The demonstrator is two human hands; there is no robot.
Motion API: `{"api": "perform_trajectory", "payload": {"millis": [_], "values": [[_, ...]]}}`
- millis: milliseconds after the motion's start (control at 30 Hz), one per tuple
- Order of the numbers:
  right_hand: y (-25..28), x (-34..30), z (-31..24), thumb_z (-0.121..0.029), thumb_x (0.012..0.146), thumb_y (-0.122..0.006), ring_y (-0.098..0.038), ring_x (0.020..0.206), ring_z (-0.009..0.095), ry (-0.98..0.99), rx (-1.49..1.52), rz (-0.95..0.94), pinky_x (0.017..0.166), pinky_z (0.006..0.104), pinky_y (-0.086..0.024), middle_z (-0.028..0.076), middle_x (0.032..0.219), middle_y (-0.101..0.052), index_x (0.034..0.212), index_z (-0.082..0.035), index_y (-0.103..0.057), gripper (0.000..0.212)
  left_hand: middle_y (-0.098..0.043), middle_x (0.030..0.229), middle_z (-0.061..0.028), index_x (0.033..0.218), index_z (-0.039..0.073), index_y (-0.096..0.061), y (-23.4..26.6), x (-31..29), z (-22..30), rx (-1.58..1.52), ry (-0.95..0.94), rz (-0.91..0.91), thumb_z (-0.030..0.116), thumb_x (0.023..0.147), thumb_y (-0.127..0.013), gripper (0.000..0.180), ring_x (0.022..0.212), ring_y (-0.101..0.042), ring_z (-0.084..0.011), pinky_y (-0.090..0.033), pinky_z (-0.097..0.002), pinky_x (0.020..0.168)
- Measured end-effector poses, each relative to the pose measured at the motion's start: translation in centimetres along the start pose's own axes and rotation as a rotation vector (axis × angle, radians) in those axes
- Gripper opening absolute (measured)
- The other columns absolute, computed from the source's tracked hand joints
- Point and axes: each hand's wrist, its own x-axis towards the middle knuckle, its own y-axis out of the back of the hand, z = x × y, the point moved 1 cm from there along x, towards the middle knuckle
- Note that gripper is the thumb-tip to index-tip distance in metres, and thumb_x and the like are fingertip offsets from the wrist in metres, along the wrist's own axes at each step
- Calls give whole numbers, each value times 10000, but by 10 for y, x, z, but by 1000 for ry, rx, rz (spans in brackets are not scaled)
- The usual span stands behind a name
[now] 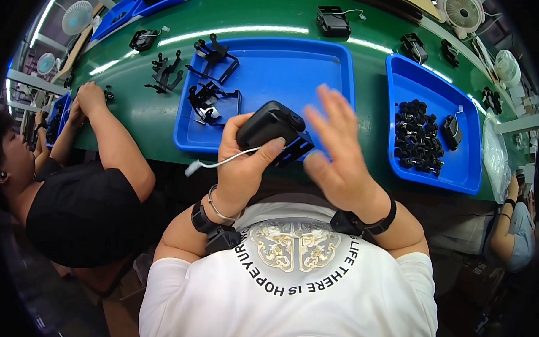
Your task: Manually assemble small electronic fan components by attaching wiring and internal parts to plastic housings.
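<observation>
In the head view, the left hand [240,161] grips a black plastic housing [265,130] trailing a white cable [222,162]; the blurred right hand [341,156], open and empty, hovers just beside it. Black lettering [275,291] arcs across the white T-shirt [288,320] below the hands. Beyond them, partly hidden, a blue tray [297,59] holds black brackets [212,101].

One camera sits on the person's head and looks down, close above the left hand [239,161], right hand [344,165] and white shirt [288,315]. Its wide, round view bends the green tabletop [370,83].
</observation>
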Motion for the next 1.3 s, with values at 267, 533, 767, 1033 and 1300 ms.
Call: {"api": "perform_trajectory", "payload": {"millis": [267, 533, 767, 1033, 1300], "values": [[-3, -2, -4, -278, 858, -462, -196, 1323, 370, 14, 33, 36, 1064, 437, -141, 224, 1423, -244, 1321, 10, -377, 551, -595, 972, -56, 1109, 27, -427, -1, -1, 0, 46, -13, 23, 11, 776, -672, 414, 869, -580, -101, -479, -220, 756], [1, 0, -11, -378, 871, -487, -212, 1293, 410, -4, 42, -8, 1039, 461, -166, 254, 1405, -245, 1256, 24, -434, 559, -589, 981, -59, 1112, 26, -421, 0, -3, 6, 54, 4, -1, 17, 775, -677, 423, 876, -575, -98, -478, -218, 758], [-4, -2, -2, -425, 885, -467, -200, 1294, 414, -94, -91, 59, 1039, 462, -158, 256, 1404, -245, 1241, 23, -454, 572, -583, 996, -66, 1109, 23, -419, 0, -3, 2, 98, -109, -4, 21, 775, -678, 423, 872, -576, -102, -480, -218, 742], [0, 4, -13, -391, 895, -456, -243, 1287, 371, 46, 65, 112, 1034, 452, -180, 231, 1374, -315, 1210, 29, -477, 525, -581, 984, -64, 1110, 22, -411, 2, -4, 0, 207, -53, -49, 39, 781, -678, 425, 856, -579, -100, -484, -216, 721], [-10, 6, -2, -214, 807, -603, -422, 1152, 347, -80, -334, 273, 947, 443, -295, 161, 1172, -545, 1001, 23, -603, 306, -567, 988, -73, 1120, 22, -387, -4, -9, 1, 227, -95, -46, 60, 791, -673, 437, 850, -572, -100, -482, -219, 722]]}}
